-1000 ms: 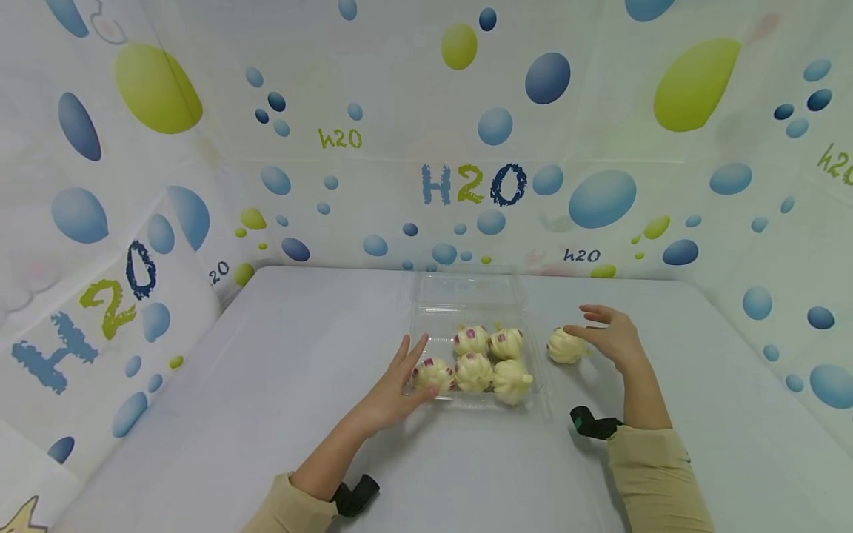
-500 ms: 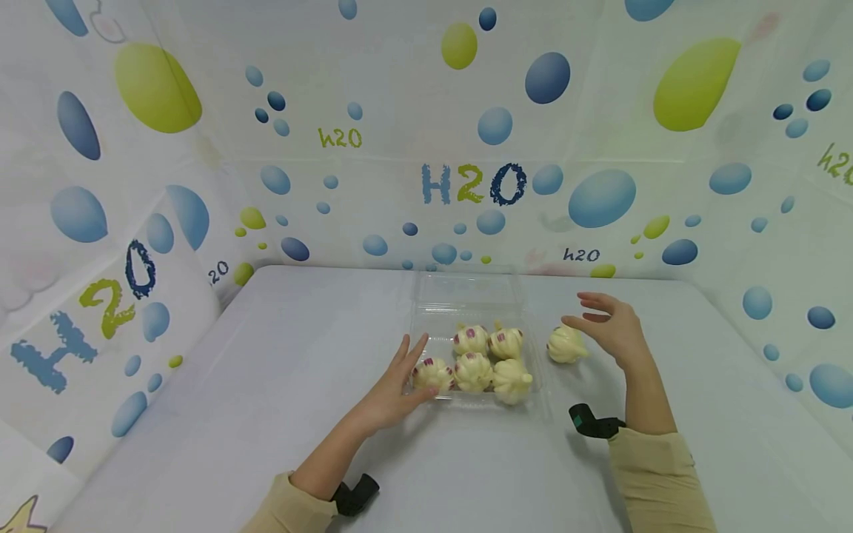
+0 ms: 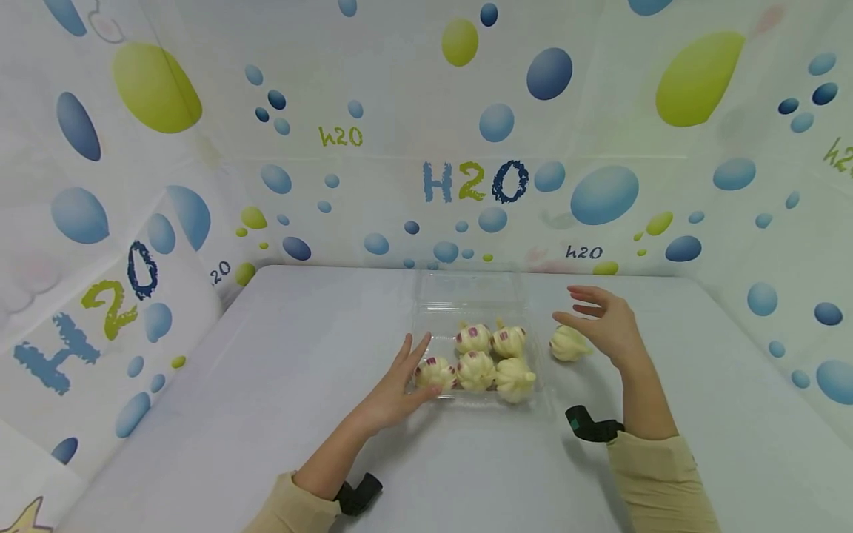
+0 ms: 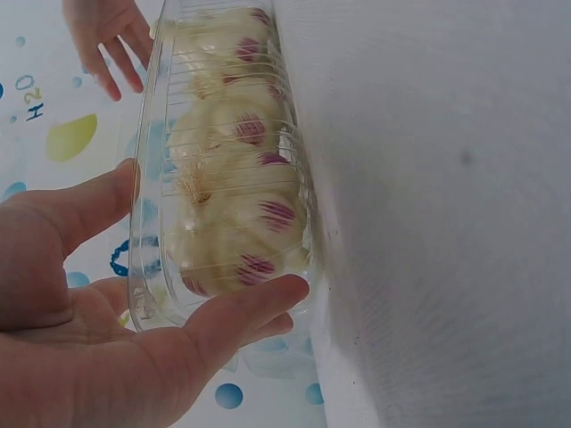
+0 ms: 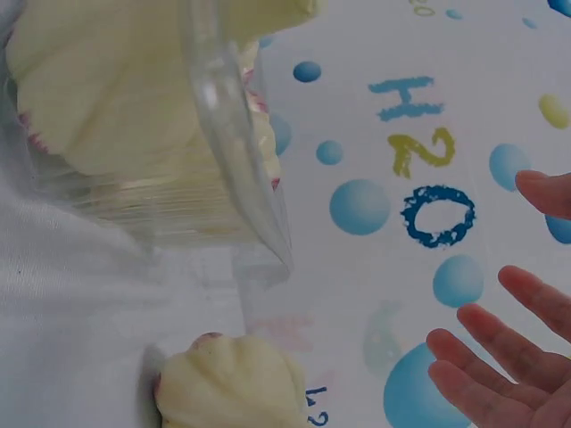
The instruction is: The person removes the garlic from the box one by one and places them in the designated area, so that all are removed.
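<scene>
A clear plastic clamshell box (image 3: 441, 342) stands on the table with its lid (image 3: 469, 289) folded back. Several garlic bulbs (image 3: 476, 371) with purple marks lie in it. At the box's front left corner rests my left hand (image 3: 393, 396), its fingers spread; the left wrist view has the thumb and fingers about the box wall (image 4: 147, 223). One loose garlic bulb (image 3: 569, 345) sits on the table right of the box, also in the right wrist view. Beside and above that bulb hovers my right hand (image 3: 609, 326), fingers apart and holding nothing.
The white table (image 3: 300, 333) carries the box and the loose bulb. A patterned sheet (image 3: 386, 200) with coloured dots and lettering rises behind and at both sides. Black wrist cameras (image 3: 589, 426) stick out from both forearms.
My right hand has risen slightly and shifted a little left, baring more of the loose garlic bulb. The left hand stays at the box corner. The head view has tilted slightly.
</scene>
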Available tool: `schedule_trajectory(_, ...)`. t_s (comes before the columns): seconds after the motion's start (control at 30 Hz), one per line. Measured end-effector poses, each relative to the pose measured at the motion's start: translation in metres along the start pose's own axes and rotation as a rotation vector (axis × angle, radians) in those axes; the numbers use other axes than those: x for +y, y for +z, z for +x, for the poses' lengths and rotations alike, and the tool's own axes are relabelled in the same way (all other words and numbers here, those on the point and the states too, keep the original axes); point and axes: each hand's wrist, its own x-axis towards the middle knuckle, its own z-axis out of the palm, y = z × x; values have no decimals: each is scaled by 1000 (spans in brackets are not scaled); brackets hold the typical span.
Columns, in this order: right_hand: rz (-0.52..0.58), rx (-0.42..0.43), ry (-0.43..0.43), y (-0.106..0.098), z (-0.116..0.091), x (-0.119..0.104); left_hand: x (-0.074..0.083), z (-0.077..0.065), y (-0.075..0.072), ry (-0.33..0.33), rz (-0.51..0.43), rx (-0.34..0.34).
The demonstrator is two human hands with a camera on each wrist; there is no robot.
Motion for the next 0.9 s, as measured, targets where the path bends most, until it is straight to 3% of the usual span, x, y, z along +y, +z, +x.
schedule_trajectory(0.3, 75, -50, -24, 17, 2, -9, 1, -1, 0, 1, 7, -6)
schedule_trajectory(0.9, 117, -157, -54, 57, 6, -25, -1, 0, 0, 4, -13, -9)
